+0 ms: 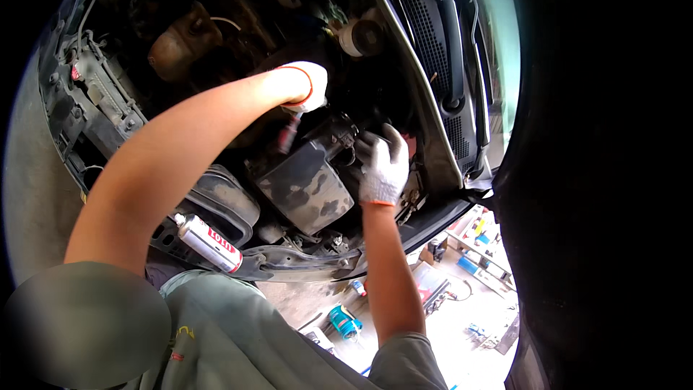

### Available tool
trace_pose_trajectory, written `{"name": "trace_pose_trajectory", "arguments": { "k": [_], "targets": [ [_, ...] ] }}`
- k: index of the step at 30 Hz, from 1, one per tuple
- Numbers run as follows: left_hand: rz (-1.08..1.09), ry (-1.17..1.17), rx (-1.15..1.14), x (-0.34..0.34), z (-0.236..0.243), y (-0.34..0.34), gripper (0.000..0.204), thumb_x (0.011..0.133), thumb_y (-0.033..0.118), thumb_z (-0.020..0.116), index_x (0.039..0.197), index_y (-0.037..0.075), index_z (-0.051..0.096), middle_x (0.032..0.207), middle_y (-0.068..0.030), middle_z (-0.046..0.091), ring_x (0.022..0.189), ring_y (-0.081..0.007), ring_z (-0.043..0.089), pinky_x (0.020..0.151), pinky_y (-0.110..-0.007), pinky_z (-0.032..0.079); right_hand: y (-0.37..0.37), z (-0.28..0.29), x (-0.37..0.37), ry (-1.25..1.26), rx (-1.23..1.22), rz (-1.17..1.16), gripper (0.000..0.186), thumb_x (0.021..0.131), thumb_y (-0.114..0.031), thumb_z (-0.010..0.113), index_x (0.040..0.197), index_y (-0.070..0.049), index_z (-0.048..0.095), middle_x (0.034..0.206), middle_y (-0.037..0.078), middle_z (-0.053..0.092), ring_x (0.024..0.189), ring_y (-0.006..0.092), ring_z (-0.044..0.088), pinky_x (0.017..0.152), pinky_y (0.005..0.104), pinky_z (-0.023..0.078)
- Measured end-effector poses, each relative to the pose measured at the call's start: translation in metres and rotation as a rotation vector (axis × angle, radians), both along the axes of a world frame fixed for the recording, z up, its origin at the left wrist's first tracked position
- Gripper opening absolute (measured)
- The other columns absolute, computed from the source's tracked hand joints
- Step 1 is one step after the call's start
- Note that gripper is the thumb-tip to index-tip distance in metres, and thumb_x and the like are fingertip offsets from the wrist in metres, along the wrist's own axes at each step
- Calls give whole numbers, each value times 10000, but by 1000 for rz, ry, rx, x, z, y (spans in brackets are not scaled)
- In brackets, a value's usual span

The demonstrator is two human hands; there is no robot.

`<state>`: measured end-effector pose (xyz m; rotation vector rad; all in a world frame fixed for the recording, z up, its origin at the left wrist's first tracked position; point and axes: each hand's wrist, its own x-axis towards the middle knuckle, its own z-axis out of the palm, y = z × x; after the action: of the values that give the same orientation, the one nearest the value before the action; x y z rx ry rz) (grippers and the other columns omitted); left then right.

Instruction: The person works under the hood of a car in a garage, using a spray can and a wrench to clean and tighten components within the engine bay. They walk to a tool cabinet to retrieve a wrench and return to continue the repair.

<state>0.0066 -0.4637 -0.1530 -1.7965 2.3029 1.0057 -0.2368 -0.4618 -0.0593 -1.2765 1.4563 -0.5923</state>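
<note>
My left hand (312, 87), in a white work glove, reaches deep into a car's engine bay and looks closed. From beneath it sticks out a red-handled tool (289, 133), blurred, its exact kind unclear. The fingers on that side are mostly hidden. Beside the dusty black plastic box (307, 186), my gloved right hand (385, 170) has its fingers apart and slightly bent. Its dark-stained fingertips are close to the box's upper right corner and a small fitting; whether they touch it I cannot tell.
A white and red spray can (209, 243) lies on the front edge of the bay, near a black air duct (227, 198). A rusty heat shield (184, 43) and a white-and-black round canister (359, 37) sit farther in. Wiper arms (451, 43) border the right. Tools and a teal object (345, 322) lie on the floor.
</note>
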Motion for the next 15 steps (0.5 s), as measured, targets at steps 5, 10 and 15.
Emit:
{"name": "trace_pose_trajectory", "arguments": {
  "k": [5, 10, 15],
  "targets": [
    [177, 138, -291, -22, 34, 8, 314, 1098, 184, 506, 1176, -33, 719, 1133, -228, 776, 1098, -422, 733, 938, -486, 595, -34, -59, -123, 619, -696, 249, 318, 1014, -119, 650, 1305, 6, 679, 1213, 181, 746, 1125, 315, 724, 1011, 397, 552],
    [417, 358, 293, -9, 66, -3, 487, 1135, 341, 527, 1192, -112, 694, 1070, -270, 778, 899, -439, 776, 737, -489, 639, -36, -81, -100, 804, -863, 131, 315, 972, -161, 678, 1243, -1, 699, 1159, 227, 736, 1064, 426, 711, 962, 464, 563],
    [819, 595, 646, -2, 42, -3, 728, 1160, 493, 438, 1048, -163, 734, 989, -245, 814, 745, -341, 806, 725, -472, 650, -34, -81, -102, 785, -897, 129, 304, 973, -152, 661, 1231, 2, 705, 1171, 225, 746, 1086, 418, 719, 983, 452, 559]
  ]
}}
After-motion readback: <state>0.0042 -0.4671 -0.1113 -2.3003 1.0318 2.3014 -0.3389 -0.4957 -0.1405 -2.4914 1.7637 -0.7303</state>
